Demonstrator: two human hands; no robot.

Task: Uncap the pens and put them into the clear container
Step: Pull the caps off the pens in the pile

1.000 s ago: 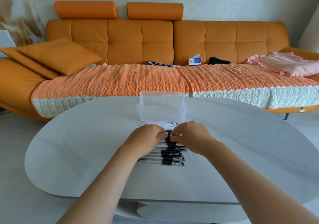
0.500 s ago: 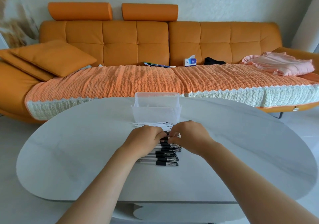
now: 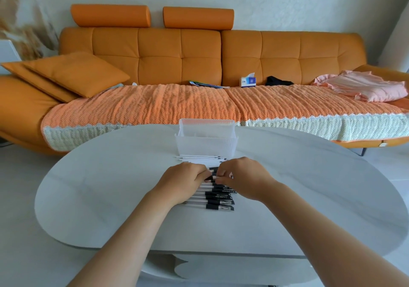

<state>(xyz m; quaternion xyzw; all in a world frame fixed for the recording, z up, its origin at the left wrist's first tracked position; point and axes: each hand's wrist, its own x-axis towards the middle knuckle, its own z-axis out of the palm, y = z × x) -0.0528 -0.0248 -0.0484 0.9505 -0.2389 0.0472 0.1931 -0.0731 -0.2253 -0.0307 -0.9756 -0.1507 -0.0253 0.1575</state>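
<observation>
The pen [image 3: 212, 177] I'm working on sits at the far end of the row of pens [image 3: 218, 201] on the table [image 3: 110, 187], just short of the clear container [image 3: 207, 145]. My left hand [image 3: 184, 182] curls round its barrel and my right hand [image 3: 242, 178] pinches its black end. Both have stayed where they were half a second ago, and the row looks unchanged. Thin white sticks [image 3: 199, 159] lie just before the container. The white print on the pens' black grips is too small for me to read, as are the digits on the tissue box [image 3: 248, 81] on the sofa [image 3: 159, 52].
</observation>
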